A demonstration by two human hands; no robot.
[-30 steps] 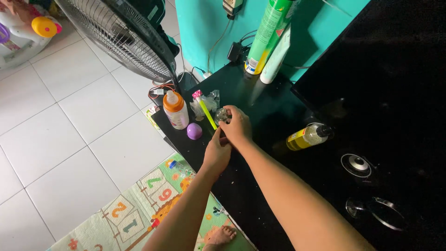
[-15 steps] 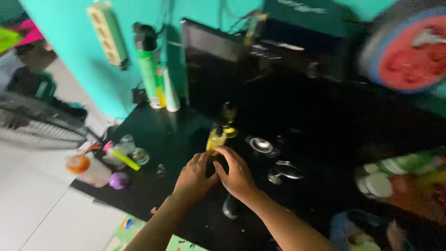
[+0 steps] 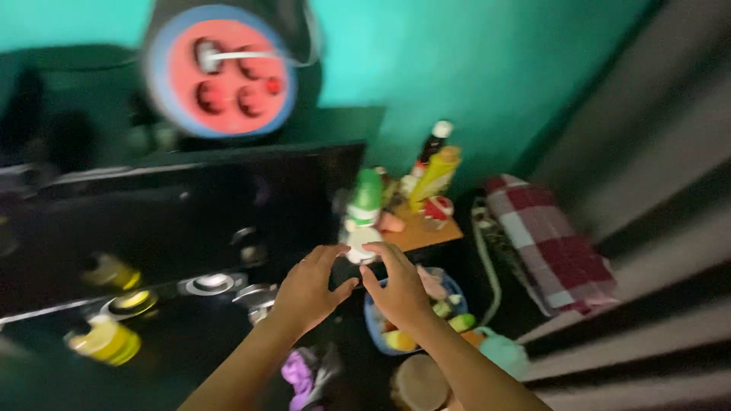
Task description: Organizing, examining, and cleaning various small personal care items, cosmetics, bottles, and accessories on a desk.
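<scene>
The picture is motion-blurred. My left hand [image 3: 308, 289] and my right hand [image 3: 400, 288] hover side by side in the middle, fingers spread, thumbs almost touching, with nothing visible in either. Just beyond the fingertips stands a white bottle with a green cap [image 3: 360, 215]. It sits at the edge of a small wooden shelf [image 3: 417, 234], close to a yellow bottle [image 3: 435, 173] and a dark bottle with a white cap [image 3: 435, 141]. Below my right hand is a blue basket [image 3: 451, 288] with small coloured items in it.
A glossy black surface [image 3: 175, 221] fills the left, with round metal fittings [image 3: 209, 284] and a yellow bottle [image 3: 106, 341] lying on it. A red and blue round disc [image 3: 228, 72] hangs above against the teal wall. A red checked cloth [image 3: 552, 240] lies at right.
The view has swung sharply to the right, away from the baby bottle and spray cans. Both hands moved along the black surface and now hover near the green-capped bottle; the small jar is gone from view.
</scene>
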